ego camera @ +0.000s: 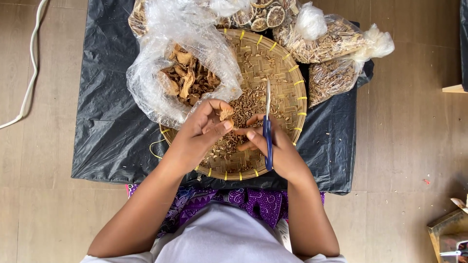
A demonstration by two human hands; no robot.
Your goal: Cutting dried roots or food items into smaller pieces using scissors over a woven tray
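- Far left of both hands: white cord (pixel 30 73) lying on the wooden floor (pixel 414 122).
- Under everything: black plastic sheet (pixel 102 112) spread on the floor.
- Just above the left hand: open clear bag (pixel 161 58) of dried brown pieces, resting on the rim of the woven tray (pixel 287 97).
- Left hand (pixel 197 134): grip closed, thumb and fingertips pinching a small dried piece (pixel 226 114) over the tray.
- Between and below both hands: heap of cut bits (pixel 243 109) on the tray.
- Right hand (pixel 275 146): grip wrapped round the blue handles of scissors (pixel 267 122), blades nearly closed, pointing away from the body, just right of the pinched piece.
- Up and right of the right hand: two tied clear bags (pixel 331 58) of dried material on the sheet, plus dried round slices (pixel 265 17) at the top edge.
- Far right, low corner: cardboard box (pixel 448 229), partly cut off.
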